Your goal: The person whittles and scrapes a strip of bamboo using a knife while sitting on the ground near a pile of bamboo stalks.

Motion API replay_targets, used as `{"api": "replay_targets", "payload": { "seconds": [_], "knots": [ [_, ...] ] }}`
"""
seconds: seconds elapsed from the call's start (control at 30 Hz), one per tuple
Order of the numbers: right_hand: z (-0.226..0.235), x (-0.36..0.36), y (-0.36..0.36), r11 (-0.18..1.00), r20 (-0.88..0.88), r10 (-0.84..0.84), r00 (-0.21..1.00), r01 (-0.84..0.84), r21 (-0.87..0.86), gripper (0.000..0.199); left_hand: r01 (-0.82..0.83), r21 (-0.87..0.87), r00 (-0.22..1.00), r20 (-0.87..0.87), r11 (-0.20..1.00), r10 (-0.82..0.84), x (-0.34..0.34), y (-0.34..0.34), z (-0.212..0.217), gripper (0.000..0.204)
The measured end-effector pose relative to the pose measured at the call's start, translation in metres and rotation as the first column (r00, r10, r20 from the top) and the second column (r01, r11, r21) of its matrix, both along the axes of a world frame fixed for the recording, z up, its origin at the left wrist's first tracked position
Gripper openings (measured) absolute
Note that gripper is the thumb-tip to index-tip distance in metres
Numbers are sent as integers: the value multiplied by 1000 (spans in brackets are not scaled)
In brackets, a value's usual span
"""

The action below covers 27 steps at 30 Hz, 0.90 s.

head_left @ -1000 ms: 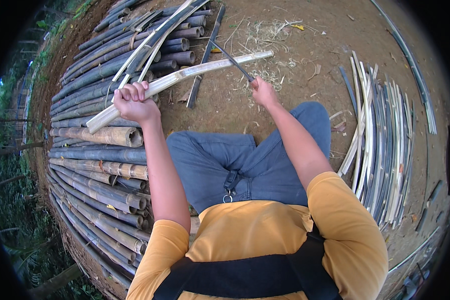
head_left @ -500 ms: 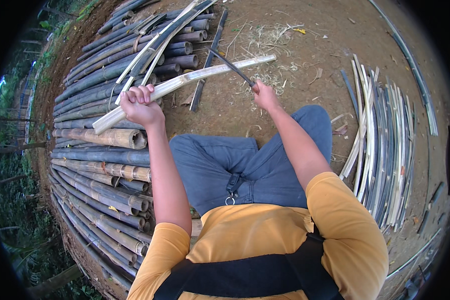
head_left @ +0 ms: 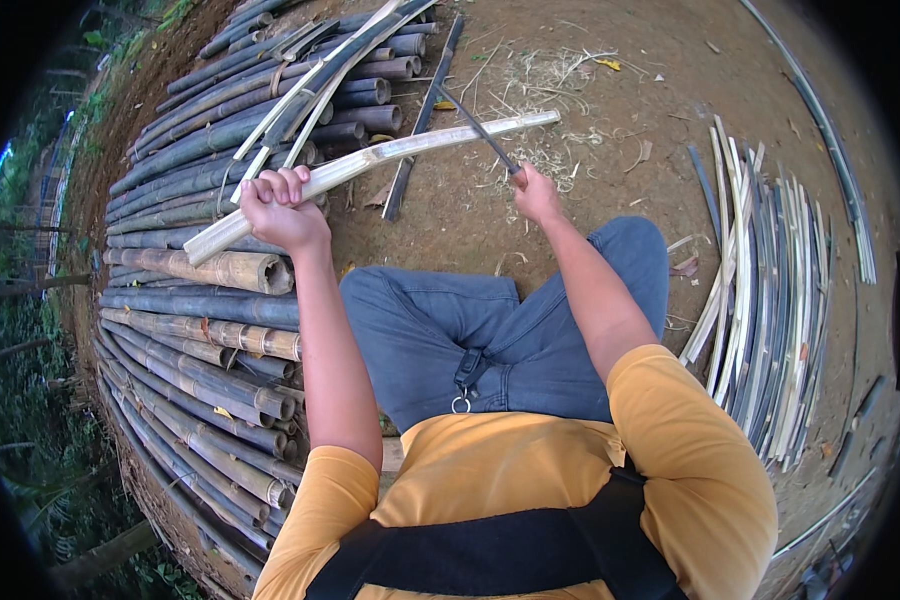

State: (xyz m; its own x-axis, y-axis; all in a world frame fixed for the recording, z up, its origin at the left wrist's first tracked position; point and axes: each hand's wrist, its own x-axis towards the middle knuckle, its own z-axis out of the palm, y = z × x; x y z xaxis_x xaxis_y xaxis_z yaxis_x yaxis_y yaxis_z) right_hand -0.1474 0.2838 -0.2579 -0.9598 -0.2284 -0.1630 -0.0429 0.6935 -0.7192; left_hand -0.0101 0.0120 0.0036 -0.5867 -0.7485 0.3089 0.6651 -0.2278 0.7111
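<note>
My left hand (head_left: 285, 207) is closed around a pale split bamboo piece (head_left: 410, 147), gripping it near its left end. The piece slants up to the right in front of my knees. My right hand (head_left: 537, 194) is closed on the handle of a long, dark-bladed knife (head_left: 482, 132). Its blade points up and to the left and crosses the bamboo piece near its far right part; whether the two touch I cannot tell. Behind the blade a dark bamboo strip (head_left: 410, 160) lies on the ground.
Stacked bamboo poles (head_left: 210, 270) fill the left side, with several split strips (head_left: 315, 85) on top. A pile of thin bamboo slats (head_left: 765, 300) lies at the right. Shavings (head_left: 560, 90) are scattered on the dirt ahead. Long strips (head_left: 830, 140) lie at the far right.
The knife and my right hand have shifted slightly right and nearer to me. My left hand and the bamboo piece have stayed almost in place.
</note>
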Motion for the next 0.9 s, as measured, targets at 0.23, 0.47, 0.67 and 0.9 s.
{"api": "replay_targets", "payload": {
  "seconds": [0.23, 0.47, 0.67, 0.9],
  "knots": [
    [-3, -8, 6, 976, 69, -208, 976, 202, 83, 22, 40, 2, 999, -35, 999, -40, 4, -7, -13, 32],
    [25, 3, -3, 994, -12, 72, 997, -71, 86, 22, 0, 12, 1000, -1, 1000, 0, 1, -5, -6, 31],
    [-31, -16, 21, 927, 158, -361, 919, 335, 169, 28, 29, 8, 999, -16, 1000, -28, 0, -3, -6, 30],
    [1, -2, -6, 994, 11, -105, 994, 105, 38, 20, 13, -37, 1000, 12, 999, -12, -1, -2, -3, 31]
  ]
}}
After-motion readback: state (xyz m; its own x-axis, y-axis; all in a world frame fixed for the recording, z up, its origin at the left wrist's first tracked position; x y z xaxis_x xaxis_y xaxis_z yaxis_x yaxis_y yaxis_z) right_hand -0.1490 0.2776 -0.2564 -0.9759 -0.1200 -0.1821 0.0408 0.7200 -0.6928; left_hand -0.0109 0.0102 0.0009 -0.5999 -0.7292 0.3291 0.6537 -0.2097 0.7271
